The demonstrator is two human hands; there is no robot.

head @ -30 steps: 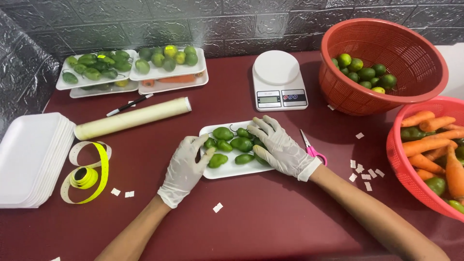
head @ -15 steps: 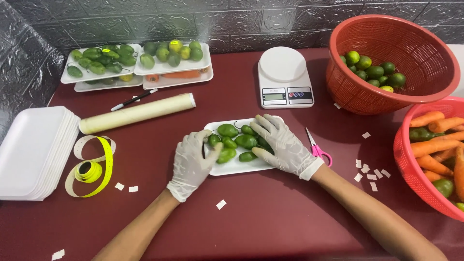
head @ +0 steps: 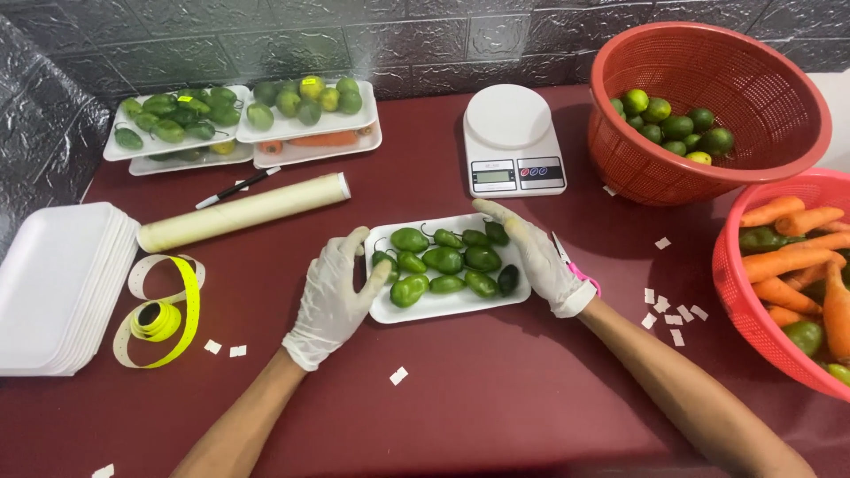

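Note:
A white foam tray (head: 443, 307) with several green peppers (head: 443, 259) lies in the middle of the dark red table. My left hand (head: 332, 296), in a white glove, grips the tray's left edge. On the tray's right edge rests my gloved right hand (head: 538, 254), fingers stretched along the rim. Both hands hold the tray from its sides.
A white kitchen scale (head: 512, 142) stands behind the tray. A cling-film roll (head: 243, 211), pen (head: 237, 188), stacked empty foam trays (head: 55, 283) and yellow label roll (head: 158, 319) lie left. Filled trays (head: 241, 119) sit at the back. Red baskets hold limes (head: 708, 106) and carrots (head: 788, 265). Pink scissors (head: 580, 270) hide under my right wrist.
My right hand has slid off the peppers to the tray's right edge. My left hand has moved in to grip the left edge. The view shifted slightly.

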